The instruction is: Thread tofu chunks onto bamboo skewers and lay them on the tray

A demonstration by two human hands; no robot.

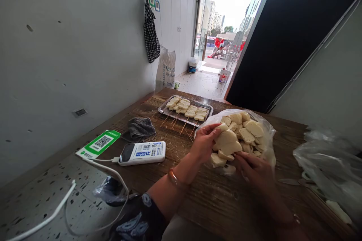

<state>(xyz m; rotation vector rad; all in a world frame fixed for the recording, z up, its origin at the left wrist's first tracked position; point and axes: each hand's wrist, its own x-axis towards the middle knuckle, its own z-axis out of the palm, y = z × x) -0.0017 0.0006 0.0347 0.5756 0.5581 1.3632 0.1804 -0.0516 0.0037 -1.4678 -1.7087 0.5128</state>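
My left hand point(207, 139) is closed on a few pale, soft slices that look like steamed bun slices point(226, 141), over the near side of an open clear plastic bag point(271, 135). At the slices' lower right edge, my right hand point(251, 165) is pinched on what looks like a thin wooden skewer, mostly hidden by the fingers. Many loose slices point(250, 131) fill the bag. Beyond my left hand, a metal tray point(210, 109) bears skewered slices point(183, 106), whose sticks point(184, 126) poke over the near rim.
Left of my arms lie a dark grey cloth point(140, 128), a white power bank or phone point(143, 153) on a cable, and a green QR card point(102, 143). At right are a knife point(290, 181) and crumpled plastic bags point(330, 165). A glass doorway stands beyond the wooden table point(181, 180).
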